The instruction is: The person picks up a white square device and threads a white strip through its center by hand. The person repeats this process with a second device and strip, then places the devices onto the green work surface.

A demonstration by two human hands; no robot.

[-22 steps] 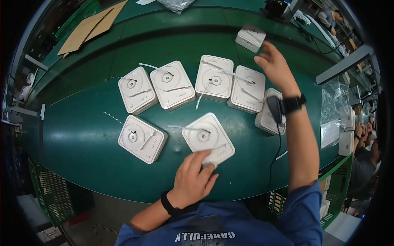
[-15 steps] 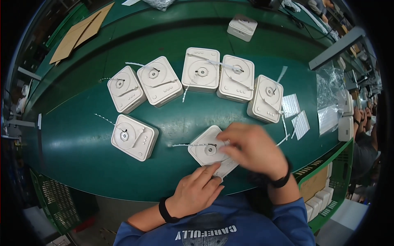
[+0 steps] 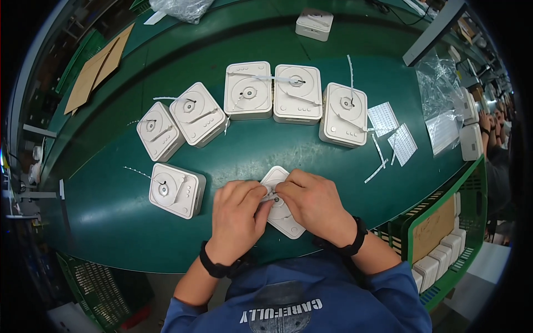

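Note:
A white square plastic unit (image 3: 284, 221) lies on the green table (image 3: 111, 222) near its front edge. My left hand (image 3: 237, 217) and my right hand (image 3: 316, 203) both rest on top of it, fingertips meeting at its round centre, where a small dark part shows between them. Most of the unit is hidden under my hands. Another white unit (image 3: 176, 190) with a thin strip lies just left of my left hand.
Several more white units sit in an arc farther back (image 3: 248, 90). White sticker sheets (image 3: 402, 143) and loose strips lie at the right. A green crate (image 3: 438, 244) with white units stands at the right front. Cardboard (image 3: 97, 69) lies at the far left.
My right hand came back from the far right of the table and joined my left hand on the front unit. My view shifted slightly downward.

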